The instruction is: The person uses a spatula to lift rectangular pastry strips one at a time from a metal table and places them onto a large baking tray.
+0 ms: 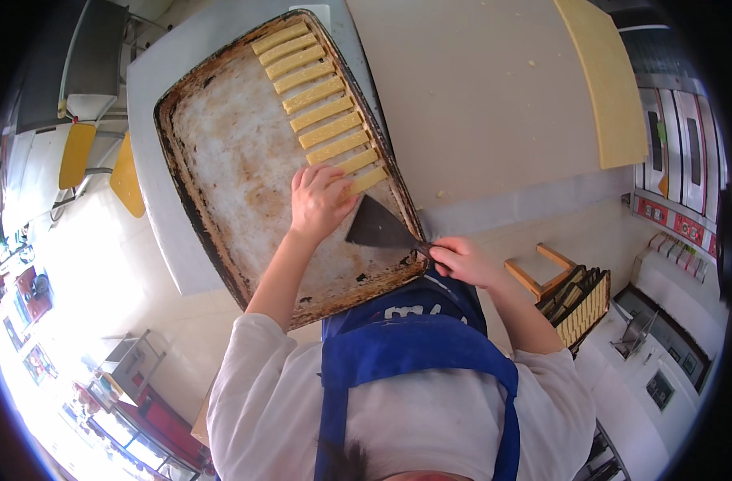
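Observation:
My left hand (319,201) is over the near end of a row of pale yellow dough strips (330,113). Its fingers and thumb close around the left part of the nearest strip (369,179), hiding that end. The strips lie side by side along the right side of a worn, dark-rimmed baking tray (221,150). With my right hand (462,260) I grip the handle of a wide, dark metal scraper (378,225) at the tray's near right corner. The scraper's blade points left over the tray, just below the nearest strip.
A flat slab of yellow dough (609,90) lies at the far right of the worktop (462,108), where crumbs are scattered. Right of me, stacked trays of strips (582,306) stand beside a wooden stool frame (543,270). A deck oven (678,150) stands farther right.

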Demonstrator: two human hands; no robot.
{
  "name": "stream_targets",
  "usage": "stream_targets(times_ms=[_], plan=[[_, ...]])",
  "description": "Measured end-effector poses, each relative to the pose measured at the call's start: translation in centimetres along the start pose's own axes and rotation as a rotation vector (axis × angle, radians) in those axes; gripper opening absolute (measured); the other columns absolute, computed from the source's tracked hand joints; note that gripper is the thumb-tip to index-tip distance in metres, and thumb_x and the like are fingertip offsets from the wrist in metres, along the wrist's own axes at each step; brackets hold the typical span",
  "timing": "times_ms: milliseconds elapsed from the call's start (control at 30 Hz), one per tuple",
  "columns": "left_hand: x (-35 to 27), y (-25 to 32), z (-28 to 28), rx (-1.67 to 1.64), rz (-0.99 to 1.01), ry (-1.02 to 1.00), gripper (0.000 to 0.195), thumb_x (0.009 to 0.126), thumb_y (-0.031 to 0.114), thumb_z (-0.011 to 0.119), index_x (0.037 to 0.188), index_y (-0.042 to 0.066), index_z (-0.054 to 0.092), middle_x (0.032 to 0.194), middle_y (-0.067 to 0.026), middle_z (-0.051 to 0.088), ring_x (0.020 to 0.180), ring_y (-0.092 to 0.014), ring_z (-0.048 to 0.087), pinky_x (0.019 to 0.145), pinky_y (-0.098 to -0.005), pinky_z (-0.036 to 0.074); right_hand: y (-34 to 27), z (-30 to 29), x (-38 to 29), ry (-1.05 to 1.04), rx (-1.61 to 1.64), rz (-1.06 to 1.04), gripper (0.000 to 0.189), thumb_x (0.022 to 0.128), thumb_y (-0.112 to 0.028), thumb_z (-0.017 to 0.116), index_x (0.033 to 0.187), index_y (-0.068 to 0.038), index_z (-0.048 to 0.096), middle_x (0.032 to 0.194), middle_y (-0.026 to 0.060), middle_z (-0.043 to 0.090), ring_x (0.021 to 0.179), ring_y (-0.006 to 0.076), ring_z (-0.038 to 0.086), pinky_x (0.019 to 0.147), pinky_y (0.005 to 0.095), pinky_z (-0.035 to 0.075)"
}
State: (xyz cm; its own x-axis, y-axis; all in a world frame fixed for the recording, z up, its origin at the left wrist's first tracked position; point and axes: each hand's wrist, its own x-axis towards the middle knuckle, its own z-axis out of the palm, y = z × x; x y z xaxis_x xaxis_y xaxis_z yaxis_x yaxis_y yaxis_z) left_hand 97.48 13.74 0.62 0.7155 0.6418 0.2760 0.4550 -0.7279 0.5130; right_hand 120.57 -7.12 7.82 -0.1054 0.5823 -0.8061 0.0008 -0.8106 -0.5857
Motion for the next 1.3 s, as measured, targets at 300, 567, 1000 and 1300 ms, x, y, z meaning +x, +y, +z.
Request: stream_targets(times_ms=[300, 567, 1000, 1300], plan=[[0.9, 4.9, 1.1, 0.147, -0.044, 0.111, 0.04, 0.072, 0.013, 0.076, 0.111, 0.013, 0.068, 0.12, -0.0069, 0.061, 0.114, -0.029, 0.056, 0.102, -0.0479, 0.039, -1.1, -17.9, -2.8, 0.277, 0.594, -0.244, 0.031, 0.1, -0.028, 0.048, 0.109, -0.004, 0.066, 0.067, -0.0034, 0.053, 0.046, 0.0032, 0.036, 0.042, 0.0192, 0.026], [7.0, 12.6, 4.6, 0.346, -0.083, 0.097, 0.038, 0.075, 0.009, 0.072, 0.112, 0.011, 0.067, 0.119, -0.0087, 0.062, 0.112, -0.031, 0.057, 0.105, -0.0504, 0.037, -8.5, -45.7, 14.5, 0.646, 0.706, -0.526, 0.025, 0.1, -0.03, 0.05, 0.091, -0.009, 0.063, 0.07, -0.0034, 0.056, 0.049, 0.0039, 0.041, 0.04, 0.0211, 0.028], [16.0, 22.2, 11.2, 0.428, -0.269, -0.139, 0.037, 0.07, 0.013, 0.074, 0.107, 0.013, 0.068, 0.122, -0.0082, 0.06, 0.116, -0.029, 0.055, 0.106, -0.0515, 0.036, -19.2, -64.0, 27.7, 0.702, 1.023, -0.357, 0.023, 0.099, -0.024, 0.051, 0.081, -0.01, 0.055, 0.064, -0.0005, 0.052, 0.042, 0.0066, 0.035, 0.037, 0.023, 0.021], [18.2, 22.8, 13.3, 0.447, -0.304, -0.257, 0.036, 0.072, 0.015, 0.074, 0.107, 0.012, 0.068, 0.122, -0.0081, 0.058, 0.116, -0.029, 0.054, 0.105, -0.0511, 0.037, -18.5, -70.6, 27.4, 0.416, 0.932, -0.494, 0.025, 0.102, -0.028, 0.05, 0.093, -0.006, 0.059, 0.067, -0.002, 0.052, 0.042, 0.005, 0.03, 0.039, 0.0232, 0.02]])
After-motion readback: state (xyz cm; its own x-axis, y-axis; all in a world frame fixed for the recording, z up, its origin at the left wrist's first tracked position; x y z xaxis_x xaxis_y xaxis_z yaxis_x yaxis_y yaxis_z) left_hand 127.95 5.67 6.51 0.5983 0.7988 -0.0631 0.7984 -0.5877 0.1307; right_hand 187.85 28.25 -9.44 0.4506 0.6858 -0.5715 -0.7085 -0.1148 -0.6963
